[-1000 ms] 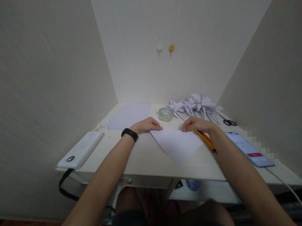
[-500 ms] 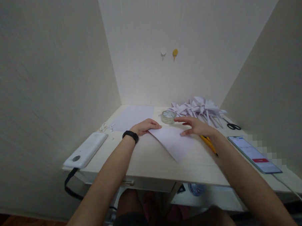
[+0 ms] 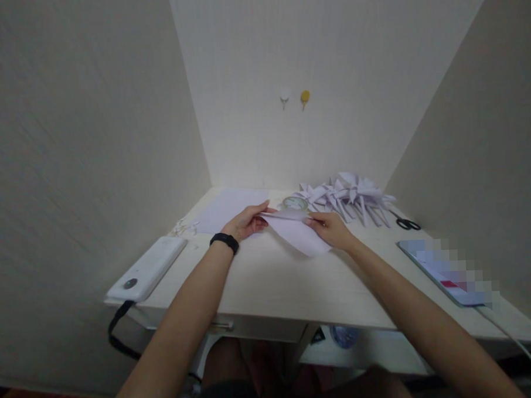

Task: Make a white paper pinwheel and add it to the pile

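Observation:
A white folded paper sheet (image 3: pixel 299 235) is lifted off the pale desk (image 3: pixel 269 281), its point hanging toward me. My left hand (image 3: pixel 245 222), with a black band on the wrist, pinches the paper's left corner. My right hand (image 3: pixel 331 227) pinches its right edge. Both hands are closed on the sheet. Just behind the paper sits a roll of clear tape (image 3: pixel 295 203).
A pile of folded white paper shapes (image 3: pixel 348 192) lies at the back right, with black scissors (image 3: pixel 408 223) beside it. A flat white sheet (image 3: pixel 230 206) lies at the back left. A white device (image 3: pixel 146 269) sits at the left edge, a phone (image 3: pixel 444 264) at the right.
The paper lay flat on the desk under both hands; now both hands have taken hold of it and raised its far edge. My right hand moved left, off the yellow pencil.

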{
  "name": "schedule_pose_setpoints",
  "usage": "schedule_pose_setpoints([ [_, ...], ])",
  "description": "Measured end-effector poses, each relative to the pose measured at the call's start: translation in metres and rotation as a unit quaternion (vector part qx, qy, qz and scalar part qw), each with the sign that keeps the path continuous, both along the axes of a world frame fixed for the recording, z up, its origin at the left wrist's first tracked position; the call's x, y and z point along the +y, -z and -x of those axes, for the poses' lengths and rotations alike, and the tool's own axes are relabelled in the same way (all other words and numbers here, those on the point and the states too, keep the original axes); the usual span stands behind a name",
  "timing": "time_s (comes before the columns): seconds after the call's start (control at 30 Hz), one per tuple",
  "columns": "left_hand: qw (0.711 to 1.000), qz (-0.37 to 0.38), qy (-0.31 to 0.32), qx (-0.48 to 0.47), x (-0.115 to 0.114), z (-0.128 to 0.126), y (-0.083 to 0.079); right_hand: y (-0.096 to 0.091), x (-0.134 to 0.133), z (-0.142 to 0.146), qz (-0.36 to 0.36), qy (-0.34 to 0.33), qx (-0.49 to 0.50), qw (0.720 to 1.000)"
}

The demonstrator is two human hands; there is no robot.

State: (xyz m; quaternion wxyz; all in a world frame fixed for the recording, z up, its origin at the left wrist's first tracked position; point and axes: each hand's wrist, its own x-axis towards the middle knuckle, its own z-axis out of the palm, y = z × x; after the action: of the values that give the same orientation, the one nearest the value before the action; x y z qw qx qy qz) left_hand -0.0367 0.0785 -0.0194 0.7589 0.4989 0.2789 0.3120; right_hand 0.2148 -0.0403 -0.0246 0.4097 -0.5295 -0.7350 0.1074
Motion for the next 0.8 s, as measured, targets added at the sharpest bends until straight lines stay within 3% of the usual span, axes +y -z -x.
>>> schedule_pose_setpoints([
  [0.13,0.999,0.037,-0.015,-0.018,-0.007,-0.001,-0.006,0.002,0.002,0.000,-0.041,0.104,-0.007,0.994],
  [0.3,0.999,-0.009,0.043,0.012,-0.020,-0.019,-0.004,0.008,0.007,0.005,-0.046,0.156,0.064,0.985],
  [0.43,0.998,-0.045,0.010,-0.029,-0.025,-0.029,-0.002,0.011,0.010,0.007,0.018,0.124,0.184,0.975],
  [0.57,0.998,-0.051,0.010,-0.021,-0.027,-0.030,-0.003,0.013,0.011,0.007,0.067,0.076,0.307,0.946],
  [0.8,0.997,-0.051,0.036,-0.051,-0.029,-0.034,-0.001,0.012,0.006,0.014,0.081,0.014,0.370,0.925],
])
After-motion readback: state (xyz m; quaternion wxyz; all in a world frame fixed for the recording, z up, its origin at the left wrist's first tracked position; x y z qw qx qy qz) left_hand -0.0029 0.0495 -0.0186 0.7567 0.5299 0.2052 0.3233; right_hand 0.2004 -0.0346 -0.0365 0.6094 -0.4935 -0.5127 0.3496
